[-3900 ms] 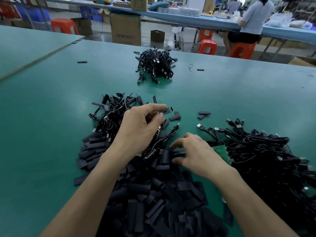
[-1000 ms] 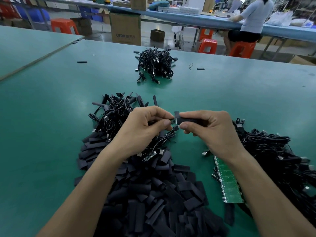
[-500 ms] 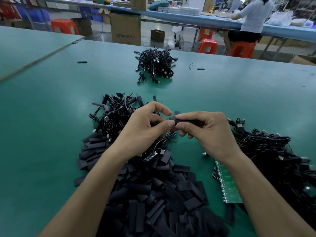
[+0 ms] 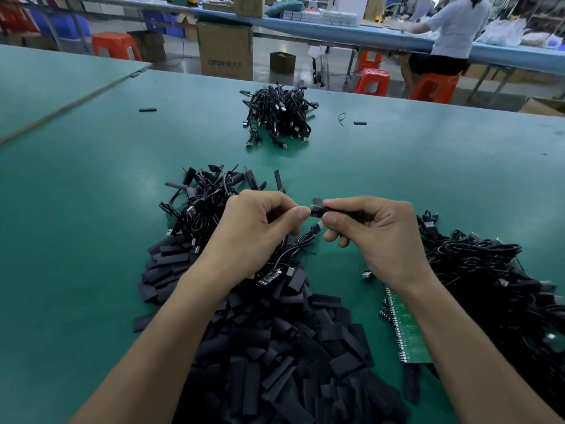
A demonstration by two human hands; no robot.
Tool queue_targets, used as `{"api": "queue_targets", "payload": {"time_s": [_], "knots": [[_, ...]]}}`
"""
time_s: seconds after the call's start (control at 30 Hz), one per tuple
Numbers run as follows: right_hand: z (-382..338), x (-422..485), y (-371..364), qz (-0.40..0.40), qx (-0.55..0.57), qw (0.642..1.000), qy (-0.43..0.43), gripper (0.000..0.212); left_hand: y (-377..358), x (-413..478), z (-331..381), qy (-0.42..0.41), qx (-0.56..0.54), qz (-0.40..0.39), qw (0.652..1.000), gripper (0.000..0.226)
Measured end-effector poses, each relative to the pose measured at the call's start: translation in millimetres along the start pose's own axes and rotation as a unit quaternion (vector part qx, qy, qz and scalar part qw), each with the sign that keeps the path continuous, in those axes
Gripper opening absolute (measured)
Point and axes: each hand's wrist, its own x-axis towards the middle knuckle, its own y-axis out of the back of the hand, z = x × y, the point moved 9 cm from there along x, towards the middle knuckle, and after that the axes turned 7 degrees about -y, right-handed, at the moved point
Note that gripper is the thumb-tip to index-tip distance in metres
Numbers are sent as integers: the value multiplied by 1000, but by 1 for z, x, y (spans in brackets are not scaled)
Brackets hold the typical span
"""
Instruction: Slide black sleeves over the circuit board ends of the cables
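Pinching at both hands, held up over the green matte worktable point(image 4: 91, 215). Left hand point(image 4: 253, 237): thumb and index tips curled tight on the end of a thin black cable point(image 4: 295, 247), and the rest of it loops down below the palm toward 6 o'clock. Right hand point(image 4: 385, 240): thumb and index clamped round a flat black tubing sleeve point(image 4: 319, 210), other fingers curled loosely under it. The sleeve lies roughly level with its open mouth pointing to 9 o'clock, touching the left fingertips. The cable's circuit board end sits right at that mouth and is mostly hidden. Cannot tell how far in it is.

Big heap of loose black sleeves point(image 4: 269, 347) at 6 o'clock of the hands, under both forearms. Small bare circuit board point(image 4: 269, 277) on the heap's far edge, just below the left wrist. Tangle of black USB cables point(image 4: 204, 203) at 10 o'clock, touching the sleeve heap. Larger dark cable heap point(image 4: 489, 286) at 4 o'clock. Green rectangular board panel point(image 4: 408, 335) flat on the table at 5 o'clock, between the two heaps and partly under the right forearm. Bundled cable pile point(image 4: 278, 117) at 12 o'clock, well apart. Stray sleeve pieces at 11 o'clock point(image 4: 147, 110) and 1 o'clock point(image 4: 360, 123). Beyond the table: brown cardboard box point(image 4: 226, 50), orange plastic stool point(image 4: 373, 81), and a seated person in a white top point(image 4: 452, 29) at a blue bench.
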Motion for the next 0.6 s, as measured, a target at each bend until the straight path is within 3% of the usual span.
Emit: {"api": "queue_targets", "payload": {"time_s": [0.27,0.4,0.5,0.6], "knots": [[0,0,-5,-11,-35,999,4,21,-9,-1,9,-29,28,-40,998,17],[2,-1,7,59,8,998,-1,34,-10,-2,10,-28,12,-38,999,15],[6,-5,14,126,55,990,4,28,-8,-1,8,-23,5,-21,999,15],[9,-9,7,139,88,986,9,26,-8,-2,9,-25,-7,-19,999,14]]}}
